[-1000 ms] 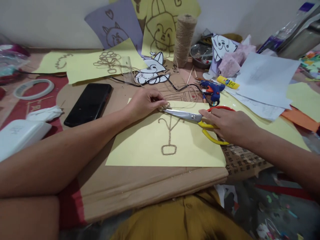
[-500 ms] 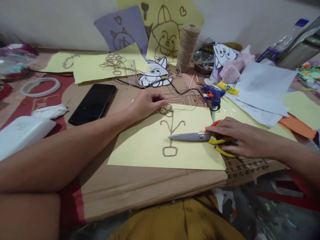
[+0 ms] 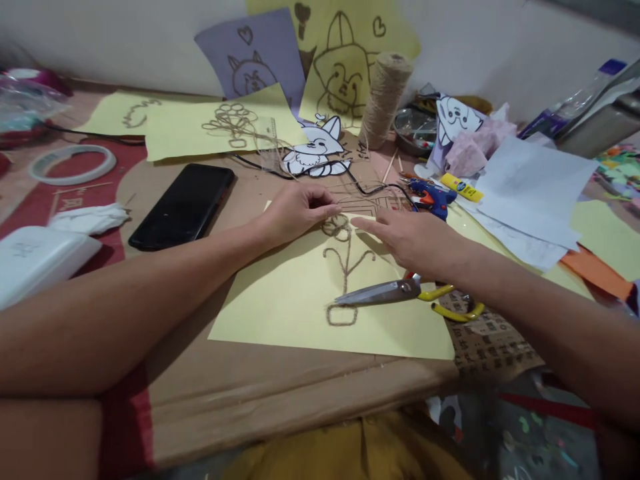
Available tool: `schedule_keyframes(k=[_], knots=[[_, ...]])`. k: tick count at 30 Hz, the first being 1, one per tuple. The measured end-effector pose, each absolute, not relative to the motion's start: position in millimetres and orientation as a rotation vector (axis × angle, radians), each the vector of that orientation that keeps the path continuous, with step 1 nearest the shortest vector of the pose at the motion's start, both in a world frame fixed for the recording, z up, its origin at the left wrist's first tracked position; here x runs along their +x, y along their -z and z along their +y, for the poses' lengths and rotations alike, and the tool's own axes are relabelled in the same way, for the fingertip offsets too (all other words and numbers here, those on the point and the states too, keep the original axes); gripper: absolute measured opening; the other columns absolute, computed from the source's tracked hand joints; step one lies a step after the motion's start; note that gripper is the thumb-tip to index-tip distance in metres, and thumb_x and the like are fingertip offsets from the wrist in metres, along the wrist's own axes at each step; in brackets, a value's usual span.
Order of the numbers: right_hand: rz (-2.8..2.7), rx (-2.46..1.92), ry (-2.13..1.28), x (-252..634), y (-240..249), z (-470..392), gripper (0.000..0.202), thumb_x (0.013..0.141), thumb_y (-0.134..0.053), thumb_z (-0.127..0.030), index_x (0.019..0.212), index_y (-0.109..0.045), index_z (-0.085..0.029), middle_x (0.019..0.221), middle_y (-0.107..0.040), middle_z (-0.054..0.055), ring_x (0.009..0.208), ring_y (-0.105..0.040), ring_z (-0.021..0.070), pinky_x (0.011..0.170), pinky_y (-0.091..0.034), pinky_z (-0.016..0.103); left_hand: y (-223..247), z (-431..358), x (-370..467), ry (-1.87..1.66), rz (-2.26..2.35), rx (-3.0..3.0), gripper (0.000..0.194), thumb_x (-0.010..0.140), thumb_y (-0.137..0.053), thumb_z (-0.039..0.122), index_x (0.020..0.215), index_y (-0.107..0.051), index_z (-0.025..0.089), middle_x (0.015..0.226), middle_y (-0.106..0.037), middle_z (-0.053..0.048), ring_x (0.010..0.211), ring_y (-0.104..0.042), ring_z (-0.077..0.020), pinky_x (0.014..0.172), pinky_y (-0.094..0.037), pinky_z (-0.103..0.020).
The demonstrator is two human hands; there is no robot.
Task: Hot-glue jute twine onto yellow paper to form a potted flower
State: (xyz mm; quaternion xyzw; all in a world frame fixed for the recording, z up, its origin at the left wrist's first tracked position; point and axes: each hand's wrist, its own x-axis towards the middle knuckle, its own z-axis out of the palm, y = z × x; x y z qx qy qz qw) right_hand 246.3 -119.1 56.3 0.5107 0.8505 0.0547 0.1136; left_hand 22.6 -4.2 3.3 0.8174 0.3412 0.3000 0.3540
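Flat on the table lies a yellow sheet of paper bearing a flower shape made of brown twine, with a looped head, curled leaves and a small pot outline. My left hand is closed in a pinch at the sheet's top edge, on the twine by the flower head. From the right, my right hand reaches to the same spot, its index finger stretched out beside the flower head and holding nothing visible. Scissors with yellow and red handles rest across the sheet below it, blades over the stem.
A black phone lies left of the sheet. Behind stand a twine spool and a fox cutout. A blue glue gun, its cord, a glue stick and loose papers crowd the right. A tape roll lies left.
My right hand has let go of the scissors, leaving them on the sheet, and moved up and left to the flower head. My left hand keeps its pinch there.
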Motion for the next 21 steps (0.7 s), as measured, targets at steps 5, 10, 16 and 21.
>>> schedule_keyframes(k=[5,10,16,21], knots=[[2.351,1.415,-0.238,238.3,-56.9,-98.8,0.069,0.103,-0.041,-0.01,0.165,-0.039,-0.041,0.107,-0.073,0.008,0.075,-0.062,0.0181,0.059,-0.024,0.029,-1.8,-2.7,23.3,-0.784,0.875,2.102,0.016,0.088,-0.074,0.029,0.077,-0.077,0.017,0.07,-0.073,0.0,0.065,-0.058,-0.0115,0.063,-0.042,-0.024],[2.408,1.236,-0.395,242.3,-52.8,-96.0,0.068,0.105,-0.037,-0.008,0.165,-0.042,-0.04,0.106,-0.074,0.009,0.083,-0.065,0.0215,0.064,-0.026,0.033,2.5,0.0,22.7,-0.801,0.862,2.101,0.016,0.088,-0.074,0.03,0.079,-0.079,0.017,0.07,-0.073,0.0,0.064,-0.058,-0.0115,0.062,-0.04,-0.024],[2.516,1.086,-0.636,243.1,-50.2,-97.0,0.057,0.105,-0.042,-0.007,0.154,-0.058,-0.031,0.11,-0.075,0.012,0.088,-0.065,0.025,0.075,-0.035,0.037,5.4,0.8,23.0,-0.813,0.847,2.088,0.017,0.088,-0.075,0.031,0.08,-0.08,0.017,0.067,-0.071,0.001,0.061,-0.056,-0.011,0.06,-0.039,-0.024],[2.635,1.138,-0.604,252.9,-42.4,-97.4,0.063,0.102,-0.042,-0.003,0.157,-0.056,-0.029,0.107,-0.074,0.011,0.086,-0.064,0.0232,0.072,-0.034,0.035,6.5,0.2,24.2,-0.819,0.833,2.057,0.018,0.088,-0.076,0.031,0.078,-0.078,0.016,0.069,-0.071,-0.001,0.062,-0.056,-0.0116,0.06,-0.04,-0.025]])
